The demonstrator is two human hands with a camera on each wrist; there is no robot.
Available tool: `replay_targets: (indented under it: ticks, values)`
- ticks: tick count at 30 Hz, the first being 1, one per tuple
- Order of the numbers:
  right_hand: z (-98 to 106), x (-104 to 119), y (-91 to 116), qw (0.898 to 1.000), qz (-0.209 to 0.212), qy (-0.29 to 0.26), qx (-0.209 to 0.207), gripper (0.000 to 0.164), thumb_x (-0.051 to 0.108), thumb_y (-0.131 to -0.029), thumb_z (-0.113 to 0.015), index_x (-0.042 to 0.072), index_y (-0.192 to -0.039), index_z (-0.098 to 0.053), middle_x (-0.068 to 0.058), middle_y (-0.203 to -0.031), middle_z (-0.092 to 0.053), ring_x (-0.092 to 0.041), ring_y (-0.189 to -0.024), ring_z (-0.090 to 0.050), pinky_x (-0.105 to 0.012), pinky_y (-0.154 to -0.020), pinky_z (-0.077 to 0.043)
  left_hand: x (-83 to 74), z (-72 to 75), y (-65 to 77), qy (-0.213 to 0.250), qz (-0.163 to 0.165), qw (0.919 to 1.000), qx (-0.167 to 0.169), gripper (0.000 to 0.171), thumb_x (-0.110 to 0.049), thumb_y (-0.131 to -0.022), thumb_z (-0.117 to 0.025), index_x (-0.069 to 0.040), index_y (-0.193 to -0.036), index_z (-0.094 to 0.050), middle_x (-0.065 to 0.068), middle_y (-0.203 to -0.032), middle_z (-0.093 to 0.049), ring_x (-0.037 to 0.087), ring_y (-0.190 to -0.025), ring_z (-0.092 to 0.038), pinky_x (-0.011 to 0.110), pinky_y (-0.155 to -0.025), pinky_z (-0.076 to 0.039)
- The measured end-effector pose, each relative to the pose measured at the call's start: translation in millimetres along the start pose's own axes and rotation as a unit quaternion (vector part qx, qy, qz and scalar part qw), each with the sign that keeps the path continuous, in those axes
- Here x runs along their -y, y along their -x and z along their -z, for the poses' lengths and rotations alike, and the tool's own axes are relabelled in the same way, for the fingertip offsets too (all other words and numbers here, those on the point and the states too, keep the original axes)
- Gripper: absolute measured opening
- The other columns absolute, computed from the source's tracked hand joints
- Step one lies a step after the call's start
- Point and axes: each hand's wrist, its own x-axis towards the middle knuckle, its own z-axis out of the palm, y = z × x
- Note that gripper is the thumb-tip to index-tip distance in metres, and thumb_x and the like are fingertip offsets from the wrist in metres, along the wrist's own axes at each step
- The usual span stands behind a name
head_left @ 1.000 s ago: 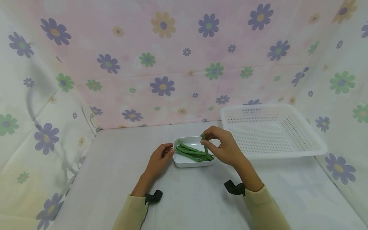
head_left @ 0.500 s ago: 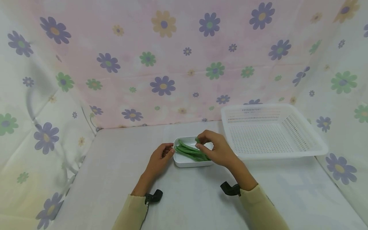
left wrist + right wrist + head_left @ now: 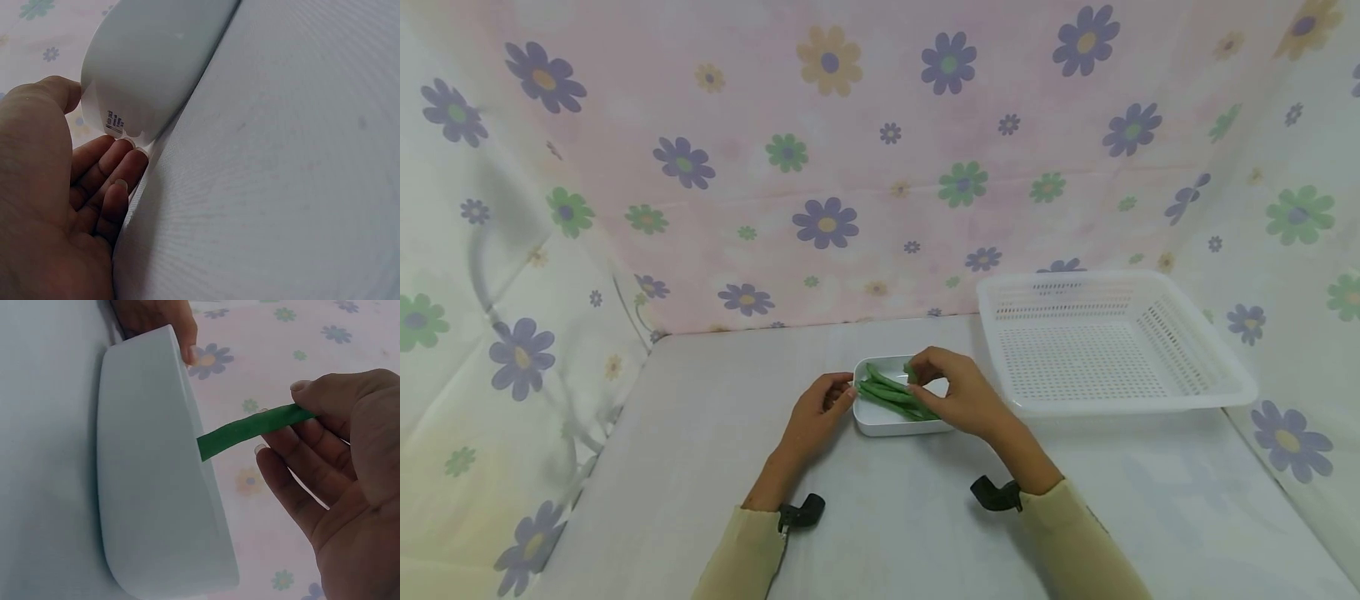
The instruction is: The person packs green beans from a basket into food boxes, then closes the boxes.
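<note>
A small white rectangular dish (image 3: 898, 430) stands on the table with several green beans (image 3: 886, 393) lying in it. At its left end, my left hand (image 3: 815, 410) holds the dish, thumb at the rim and the other fingertips low against the end wall, as the left wrist view shows. My right hand (image 3: 961, 393) is above the dish's right part, pinching one green bean (image 3: 250, 428) between thumb and fingers near its upper end. The bean's lower part reaches down behind the dish wall and is hidden in the right wrist view.
A white perforated plastic basket (image 3: 1063, 362) sits at the back right, close to my right hand. White cloth covers the table (image 3: 880, 517). A flower-patterned curtain (image 3: 737, 242) closes off the back and both sides.
My right hand has moved left and slightly lower over the dish with the pinched green bean. The left hand, dish and basket stay in place.
</note>
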Motion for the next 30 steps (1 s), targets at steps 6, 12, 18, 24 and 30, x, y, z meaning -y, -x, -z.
replay_targets:
  ticks: [6, 12, 18, 24, 30]
  values:
    - [-11.7, -3.7, 0.0, 0.999, -0.012, -0.005, 0.030, 0.026, 0.006, -0.094, -0.081, 0.005, -0.118, -0.071, 0.002, -0.104, -0.072, -0.012, -0.093, -0.070, -0.048, -0.088, -0.061, -1.0, 0.0, 0.1, 0.004, 0.007, 1.0000, 0.003, 0.043, -0.042, -0.108, -0.063, -0.016, -0.142, -0.063, -0.001, -0.119, -0.068, 0.014, -0.106, -0.062, 0.032, -0.092, -0.051]
    - [-21.1, -10.4, 1.7, 0.997, -0.020, 0.029, 0.062, 0.025, 0.005, -0.094, -0.080, 0.007, -0.116, -0.070, -0.001, -0.107, -0.072, -0.010, -0.091, -0.068, -0.037, -0.085, -0.060, -2.3, -0.3, 1.0, 0.004, 0.004, 1.0000, 0.001, 0.043, -0.041, -0.108, -0.063, -0.014, -0.143, -0.062, 0.000, -0.120, -0.069, 0.014, -0.107, -0.062, 0.032, -0.092, -0.051]
    - [-24.8, -16.6, 3.8, 0.996, -0.026, 0.053, 0.062, 0.027, 0.003, -0.093, -0.081, 0.006, -0.116, -0.070, -0.001, -0.106, -0.072, -0.012, -0.091, -0.068, -0.033, -0.084, -0.059, -3.7, -0.1, 1.3, 0.005, 0.002, 1.0000, 0.001, 0.042, -0.040, -0.108, -0.063, -0.014, -0.142, -0.063, 0.000, -0.120, -0.069, 0.015, -0.107, -0.062, 0.032, -0.091, -0.051]
    - [-27.7, -18.9, 4.0, 0.996, -0.032, 0.051, 0.070, 0.026, 0.003, -0.092, -0.081, 0.006, -0.115, -0.069, -0.001, -0.104, -0.072, -0.011, -0.090, -0.067, -0.030, -0.082, -0.058, -2.7, 0.0, 0.1, 0.003, 0.005, 1.0000, 0.005, 0.043, -0.040, -0.108, -0.062, -0.015, -0.143, -0.062, 0.000, -0.120, -0.068, 0.015, -0.107, -0.062, 0.033, -0.092, -0.051]
    - [-29.1, -18.4, 3.6, 0.995, -0.028, 0.064, 0.070, 0.024, 0.004, -0.092, -0.081, 0.007, -0.113, -0.070, 0.001, -0.103, -0.072, -0.010, -0.089, -0.067, -0.029, -0.081, -0.058, -2.0, 0.4, 0.6, 0.004, 0.006, 1.0000, 0.006, 0.043, -0.041, -0.108, -0.062, -0.016, -0.143, -0.062, 0.000, -0.120, -0.068, 0.014, -0.107, -0.062, 0.033, -0.092, -0.052]
